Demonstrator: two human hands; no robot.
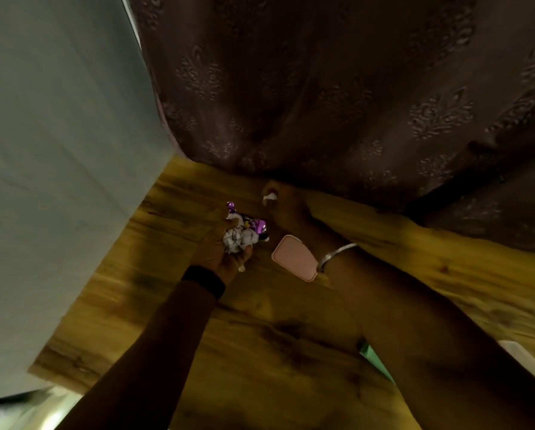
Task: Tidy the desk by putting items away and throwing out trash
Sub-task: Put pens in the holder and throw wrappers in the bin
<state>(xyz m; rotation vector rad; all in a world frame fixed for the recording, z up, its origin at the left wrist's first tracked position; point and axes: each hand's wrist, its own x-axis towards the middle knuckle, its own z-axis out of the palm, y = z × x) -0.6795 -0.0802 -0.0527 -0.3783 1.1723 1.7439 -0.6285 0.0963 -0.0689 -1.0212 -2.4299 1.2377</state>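
Note:
My left hand (221, 252) grips a bundle of crumpled white paper and shiny purple wrappers (244, 232) above the wooden desk (260, 352). My right hand (286, 206) reaches to the desk's far edge under the curtain and pinches a small white scrap of paper (269, 197). A black band sits on my left wrist and a silver bangle on my right. A flat pink rounded case (294, 257) lies on the desk between my two forearms, partly covered by my right wrist.
A dark patterned curtain (337, 88) hangs over the desk's far edge. A pale wall (58, 150) borders the desk on the left. A green item (373, 356) and a white object (521, 358) show at the lower right beside my right forearm.

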